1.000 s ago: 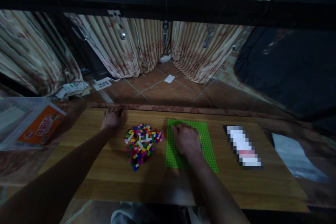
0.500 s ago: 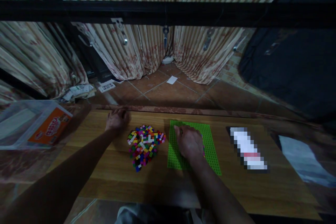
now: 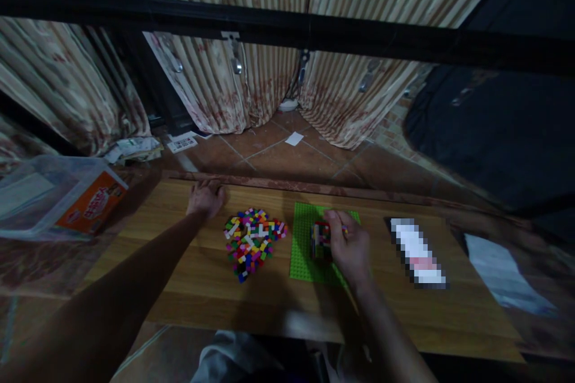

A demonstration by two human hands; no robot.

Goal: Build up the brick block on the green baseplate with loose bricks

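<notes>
Well left of the green baseplate (image 3: 302, 248), a clear box (image 3: 58, 203) stands beside the wooden table; nearer the baseplate, the left hand (image 3: 205, 198) rests at the table's far edge, fingers loosely bent, its palm hidden, so I cannot tell whether it holds anything; just left of the baseplate, many bricks (image 3: 256, 245) lie loose; on it, a partly hidden brick cluster (image 3: 320, 240) seems already assembled, bare studs to its left; the right hand (image 3: 350, 245) covers the cluster's right side, thumb and fingers drawn together, any grip unclear; how much remains cannot be judged.
</notes>
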